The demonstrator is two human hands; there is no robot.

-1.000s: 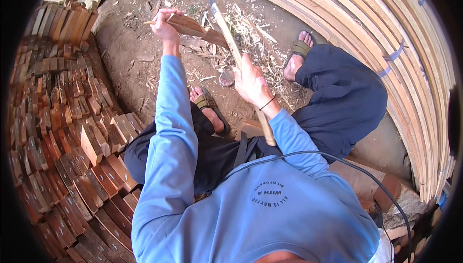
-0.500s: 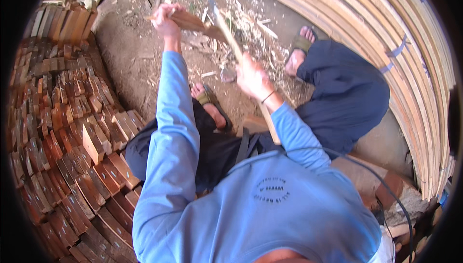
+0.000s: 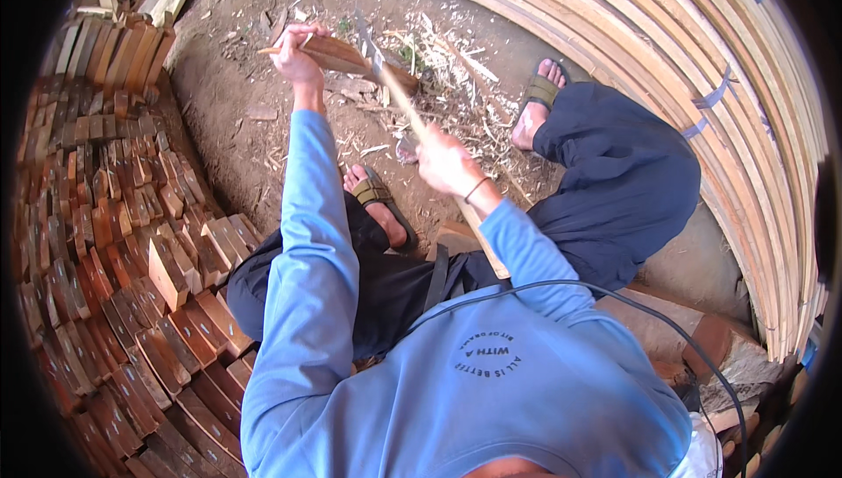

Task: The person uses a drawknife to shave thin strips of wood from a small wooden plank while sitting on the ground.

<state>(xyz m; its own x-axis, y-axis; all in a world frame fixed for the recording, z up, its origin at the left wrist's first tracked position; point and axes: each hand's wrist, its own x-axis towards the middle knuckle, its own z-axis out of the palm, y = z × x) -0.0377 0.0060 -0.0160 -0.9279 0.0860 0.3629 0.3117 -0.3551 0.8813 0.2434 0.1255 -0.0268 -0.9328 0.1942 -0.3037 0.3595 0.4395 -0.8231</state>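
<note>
The left hand (image 3: 300, 53), in the upper left of the frame, is closed around a brown piece of wood (image 3: 340, 55) near its left end; a narrow pale tip projects beyond the hand. The piece lies in the upper centre-left, sloping down toward the right. The right hand (image 3: 449, 160), near the centre of the frame, is wrapped around the pale wooden handle (image 3: 403, 101) of a long tool, its lower end reaching the person's lap. The tool's metal blade (image 3: 365, 38) stands at the wood's upper side, crossing it in this view; whether the two touch cannot be told. A dark band (image 3: 476, 189) encircles the right wrist. Shavings and chips (image 3: 452, 70) are scattered over the bare ground (image 3: 224, 61) in the upper centre, to the right of the wood. Two strapped sandals, one at centre-left (image 3: 377, 187) and one at upper right of centre (image 3: 544, 90), are worn on the feet. Stacked wooden blocks (image 3: 132, 259) fill the left side of the frame. Long pale planks (image 3: 667, 57), bound with bluish straps (image 3: 721, 92), curve along the upper right. A black cable (image 3: 544, 282) crosses the blue top (image 3: 561, 381) in the lower centre.
</note>
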